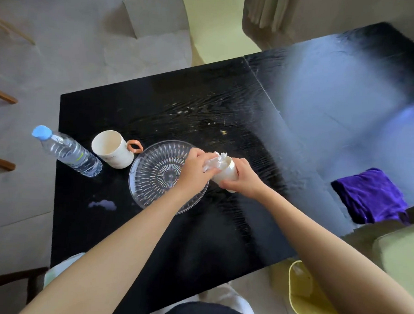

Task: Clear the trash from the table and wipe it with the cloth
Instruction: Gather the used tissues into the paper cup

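My right hand (242, 177) grips a white paper cup (226, 172), tilted with its mouth toward the left, just above the black table (197, 239). My left hand (196, 170) pinches a crumpled white tissue (215, 160) at the cup's mouth; part of the tissue is inside the cup. Both hands hover over the right rim of a clear glass plate (157, 176). A folded purple cloth (370, 196) lies at the table's right edge. Crumbs (222, 132) are scattered on the table beyond the plate.
A water bottle (68, 152) with a blue cap lies at the table's left edge, next to a white mug (112, 149) with an orange handle. A small scrap (103, 204) lies near the plate. A yellow bin (309, 294) stands on the floor at the lower right.
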The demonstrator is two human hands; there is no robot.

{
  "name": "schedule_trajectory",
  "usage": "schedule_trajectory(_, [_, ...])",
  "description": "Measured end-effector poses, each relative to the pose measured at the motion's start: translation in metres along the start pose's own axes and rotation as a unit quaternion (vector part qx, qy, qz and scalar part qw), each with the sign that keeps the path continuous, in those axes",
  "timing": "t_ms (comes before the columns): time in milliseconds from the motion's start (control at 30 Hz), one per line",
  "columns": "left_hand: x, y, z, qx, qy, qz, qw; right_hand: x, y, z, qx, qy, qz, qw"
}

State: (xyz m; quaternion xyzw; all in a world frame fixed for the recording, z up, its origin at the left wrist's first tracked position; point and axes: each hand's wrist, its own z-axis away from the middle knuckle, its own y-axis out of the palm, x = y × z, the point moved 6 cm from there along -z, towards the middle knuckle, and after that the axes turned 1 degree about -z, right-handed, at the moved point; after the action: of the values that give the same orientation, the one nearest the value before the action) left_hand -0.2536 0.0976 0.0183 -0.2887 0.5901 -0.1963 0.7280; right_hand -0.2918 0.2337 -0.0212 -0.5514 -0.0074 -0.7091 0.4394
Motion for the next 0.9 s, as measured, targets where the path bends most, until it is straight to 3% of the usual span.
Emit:
schedule_trajectory(300, [-0.016, 0.034, 0.021, 0.152, 0.089, -0.061, 0.983, -0.014, -0.005, 0.063, -0.055, -0.01, -0.189, 0.98])
schedule_trajectory(467, [-0.023, 0.069, 0.047, 0.243, 0.138, -0.112, 0.954, -0.04, 0.0, 0.1, -0.088, 0.023, -0.208, 0.974])
schedule_trajectory(567, [-0.029, 0.091, 0.064, 0.27, 0.146, -0.062, 0.95, -0.053, 0.0, 0.127, -0.093, 0.038, -0.235, 0.967])
schedule_trajectory(700, [-0.039, 0.115, 0.086, 0.318, 0.085, 0.048, 0.943, -0.071, -0.005, 0.168, -0.035, 0.062, -0.245, 0.967])
schedule_trajectory(900, [-0.078, 0.151, 0.111, 0.356, 0.14, 0.018, 0.924, -0.121, -0.041, 0.217, -0.05, 0.141, -0.245, 0.958])
